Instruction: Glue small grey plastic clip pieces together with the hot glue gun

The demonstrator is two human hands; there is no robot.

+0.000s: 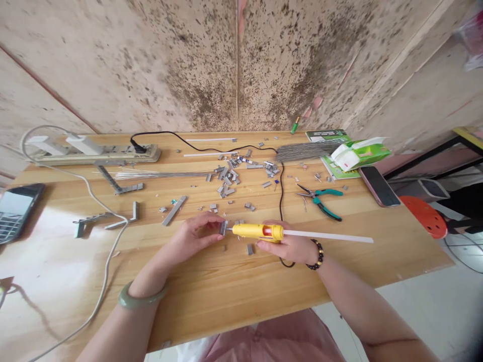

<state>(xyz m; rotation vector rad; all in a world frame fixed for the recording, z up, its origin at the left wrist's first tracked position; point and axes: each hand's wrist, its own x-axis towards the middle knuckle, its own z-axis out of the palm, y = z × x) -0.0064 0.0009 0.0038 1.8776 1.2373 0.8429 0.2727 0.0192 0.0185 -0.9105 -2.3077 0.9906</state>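
Note:
My right hand (289, 244) is wrapped round a yellow hot glue gun (251, 231), with a long white glue stick (328, 235) poking out of its back end. The gun lies level and its nozzle points left. Between thumb and fingers, my left hand (196, 234) pinches a small grey staple-like strip (223, 228). The nozzle tip meets or almost meets that strip; I cannot tell whether they touch. Just below the gun lies a loose grey piece (249, 249). Beyond my hands is a heap of similar small grey pieces (228, 176).
Teal-handled pliers (322, 197) lie to the right, near a phone (378, 186) and a tissue pack (362, 153). Bundled thin wires (309, 150) rest at the back. Bent grey strip assemblies (121, 218) lie left, beside a white cable (107, 266). A power strip (121, 152) runs along the wall.

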